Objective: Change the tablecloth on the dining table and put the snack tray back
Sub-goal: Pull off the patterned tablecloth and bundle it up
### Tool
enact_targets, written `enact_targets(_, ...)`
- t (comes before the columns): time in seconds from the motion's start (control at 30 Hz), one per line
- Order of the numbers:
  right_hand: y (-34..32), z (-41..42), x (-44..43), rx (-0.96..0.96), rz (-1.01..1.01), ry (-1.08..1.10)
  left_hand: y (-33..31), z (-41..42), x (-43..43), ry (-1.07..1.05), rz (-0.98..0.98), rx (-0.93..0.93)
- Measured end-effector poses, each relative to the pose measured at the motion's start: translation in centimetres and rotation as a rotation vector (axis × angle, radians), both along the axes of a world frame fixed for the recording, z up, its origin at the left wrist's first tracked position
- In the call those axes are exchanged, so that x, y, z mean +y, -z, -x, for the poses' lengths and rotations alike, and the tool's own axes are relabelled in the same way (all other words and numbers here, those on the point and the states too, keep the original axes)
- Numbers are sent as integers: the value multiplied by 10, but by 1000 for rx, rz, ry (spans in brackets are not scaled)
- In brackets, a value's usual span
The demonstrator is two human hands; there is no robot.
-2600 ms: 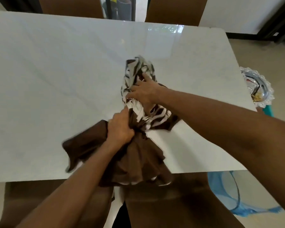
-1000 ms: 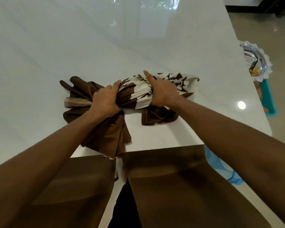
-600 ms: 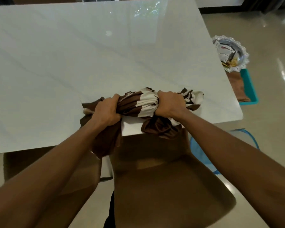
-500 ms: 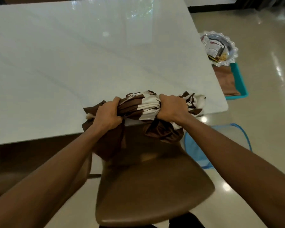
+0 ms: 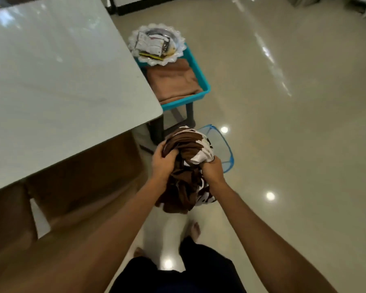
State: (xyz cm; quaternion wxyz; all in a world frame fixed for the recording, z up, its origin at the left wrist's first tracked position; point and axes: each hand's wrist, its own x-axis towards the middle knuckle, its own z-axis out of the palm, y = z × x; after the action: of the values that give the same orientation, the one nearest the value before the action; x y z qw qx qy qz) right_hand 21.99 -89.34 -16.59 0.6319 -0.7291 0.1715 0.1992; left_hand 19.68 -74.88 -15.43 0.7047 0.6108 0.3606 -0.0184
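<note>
A bunched brown-and-white tablecloth (image 5: 186, 166) hangs in the air to the right of the bare white dining table (image 5: 57, 81). My left hand (image 5: 163, 163) grips its left side and my right hand (image 5: 212, 169) grips its right side. The bundle is over a blue mesh hamper (image 5: 227, 149) on the floor, which it partly hides. Past the table's corner, a silver snack tray (image 5: 156, 46) with packets rests on a teal bin (image 5: 201, 81). A folded tan cloth (image 5: 173, 81) lies in that bin.
Brown chairs (image 5: 89, 176) are tucked under the table's near edge at the left. Dark stool legs (image 5: 156, 130) stand under the teal bin. Glossy beige floor (image 5: 294, 123) spreads to the right. My bare feet show below the bundle.
Both hands have lifted the bunched tablecloth off the table's near edge and carried it right, over the blue hamper. My view has turned right toward the floor.
</note>
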Motion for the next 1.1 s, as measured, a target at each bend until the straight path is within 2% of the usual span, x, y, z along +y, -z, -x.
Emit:
enact_targets(0.07, 8, -5, -21, 47, -88, 181, -4, -9, -39, 73, 177, -4)
enact_targets(0.13, 24, -8, -34, 113, -206, 272, 1, -18, -65, 166, 265, -31)
enact_targets(0.23, 27, -14, -47, 124, -340, 273, 6, -42, -85, 200, 278, -34)
enact_targets(0.3, 16, -14, -46, 64, -335, 245, 8, -50, -84, 167, 373, 12)
enact_targets(0.37, 18, -23, -46, 16, -304, 235, 6, -58, -85, 201, 550, 38)
enact_targets(0.47, 24, -44, -42, 47, -172, 280, 6, -73, -84, 208, 787, 45)
enact_targets(0.57, 38, -71, -42, 38, -22, 253, 17, -84, -81, 154, 832, 51)
enact_targets(0.67, 51, -97, -41, 123, 233, 60, 44, -85, -78, 116, 888, 116)
enact_targets(0.73, 62, -111, -42, 198, 346, -68, 65, -88, -76, 94, 864, 179)
enact_targets(0.83, 90, -132, -47, 361, 467, -196, 96, -98, -65, 197, 767, 342)
enact_targets(0.93, 114, -152, -58, 444, 538, -267, 136, -112, -43, 203, 680, 524)
enact_targets(0.97, 124, -165, -59, 458, 525, -298, 154, -118, -34, 139, 589, 555)
enact_targets(1.07, 151, -206, -61, 512, 511, -396, 201, -126, -3, 121, 122, 608)
enact_targets(1.1, 162, -222, -57, 566, 514, -441, 212, -127, 6, 159, 73, 627)
